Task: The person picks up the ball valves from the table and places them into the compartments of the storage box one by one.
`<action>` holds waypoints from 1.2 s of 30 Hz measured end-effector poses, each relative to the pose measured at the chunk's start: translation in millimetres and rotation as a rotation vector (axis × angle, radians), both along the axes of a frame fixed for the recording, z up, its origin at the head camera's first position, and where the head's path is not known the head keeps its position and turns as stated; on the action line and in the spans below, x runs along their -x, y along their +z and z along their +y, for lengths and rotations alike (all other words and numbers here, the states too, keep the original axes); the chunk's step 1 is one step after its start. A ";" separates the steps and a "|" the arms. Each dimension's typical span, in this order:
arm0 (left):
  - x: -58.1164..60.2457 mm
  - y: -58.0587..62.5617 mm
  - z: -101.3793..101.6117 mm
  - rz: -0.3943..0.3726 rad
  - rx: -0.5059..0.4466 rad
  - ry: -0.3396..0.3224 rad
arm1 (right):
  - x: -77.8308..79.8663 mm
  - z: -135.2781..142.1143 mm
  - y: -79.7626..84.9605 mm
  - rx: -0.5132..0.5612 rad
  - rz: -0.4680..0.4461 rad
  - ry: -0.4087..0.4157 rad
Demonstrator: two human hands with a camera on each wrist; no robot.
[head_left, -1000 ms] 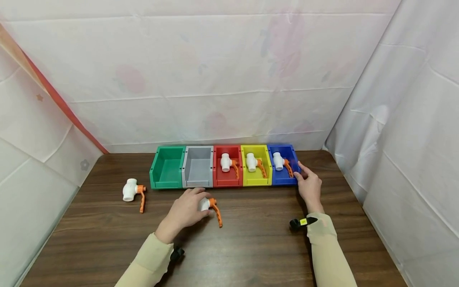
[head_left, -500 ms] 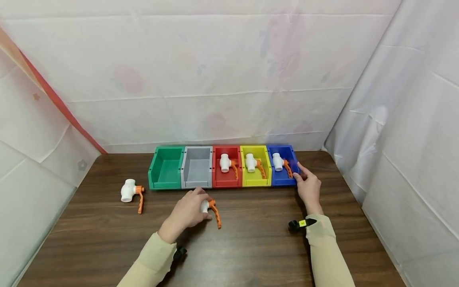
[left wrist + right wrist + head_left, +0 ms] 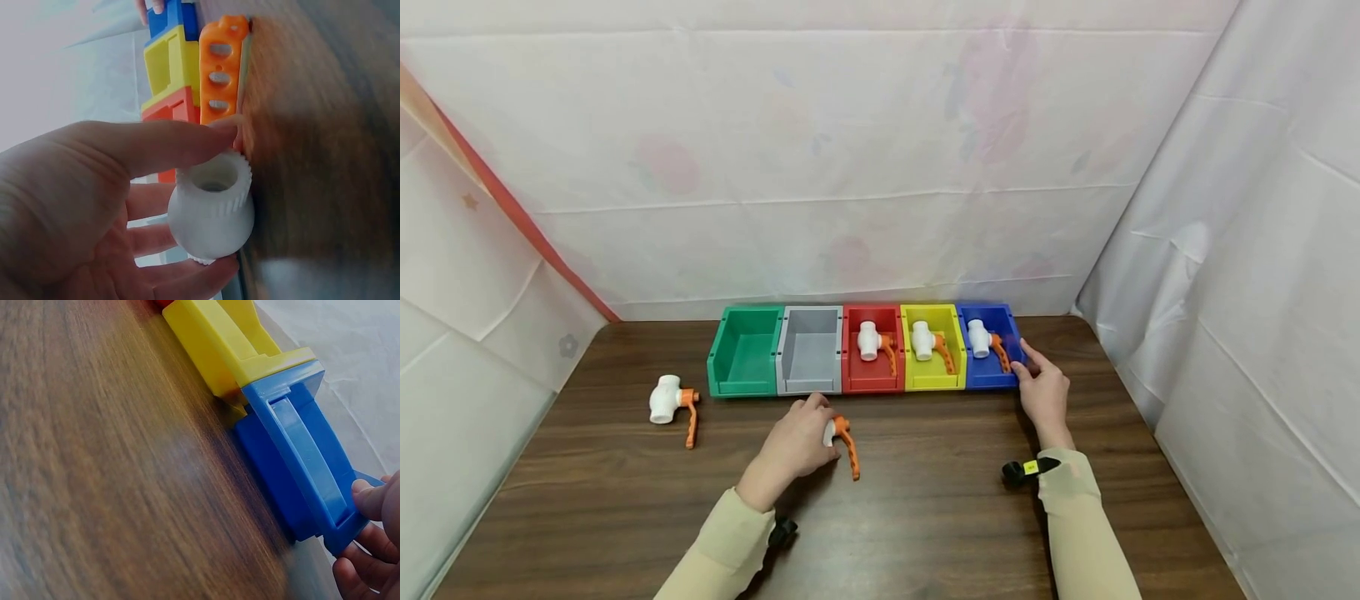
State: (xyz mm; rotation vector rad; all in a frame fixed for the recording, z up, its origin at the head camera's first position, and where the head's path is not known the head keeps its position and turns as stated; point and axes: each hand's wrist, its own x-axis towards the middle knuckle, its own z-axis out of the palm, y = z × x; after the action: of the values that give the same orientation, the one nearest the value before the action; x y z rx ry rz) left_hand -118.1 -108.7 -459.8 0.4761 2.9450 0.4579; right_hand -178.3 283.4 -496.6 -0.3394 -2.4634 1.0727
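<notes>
My left hand (image 3: 796, 440) grips a white ball valve (image 3: 212, 219) with an orange lever handle (image 3: 851, 450), just in front of the grey bin (image 3: 810, 385). In the left wrist view the thumb lies on the near side of the valve body and the fingers curl behind it. From the head view most of that body is hidden by the hand. My right hand (image 3: 1047, 398) holds the right wall of the blue bin (image 3: 306, 456) between thumb and fingers. Another white valve (image 3: 666, 400) with an orange handle lies on the table at the left.
Five bins stand in a row by the back curtain. The green bin (image 3: 742, 389) and the grey one hold nothing visible. One valve lies in each of the red bin (image 3: 873, 385), the yellow bin (image 3: 934, 383) and the blue one. Wood-patterned table (image 3: 917, 517) stretches in front.
My left wrist has shifted slightly to the right, while the valve in its fingers has stayed at nearly the same place. The right hand keeps its hold on the blue bin.
</notes>
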 end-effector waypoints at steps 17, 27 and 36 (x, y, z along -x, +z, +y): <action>-1.9 -4.6 0.3 0.026 -0.039 -0.001 | -1.2 -0.5 -0.7 0.002 -0.006 0.007; -2.4 -6.5 -1.9 0.060 -0.070 0.002 | -1.1 -1.2 -3.0 0.004 -0.015 -0.004; -4.4 -4.2 -3.1 0.119 -0.101 0.023 | -0.4 -1.6 -4.6 0.013 -0.014 -0.007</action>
State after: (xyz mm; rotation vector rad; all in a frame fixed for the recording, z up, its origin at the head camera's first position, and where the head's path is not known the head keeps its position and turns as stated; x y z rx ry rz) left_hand -113.8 -111.8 -464.0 0.4972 3.0549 0.6044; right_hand -177.9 281.9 -501.3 -0.3604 -2.4671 1.0873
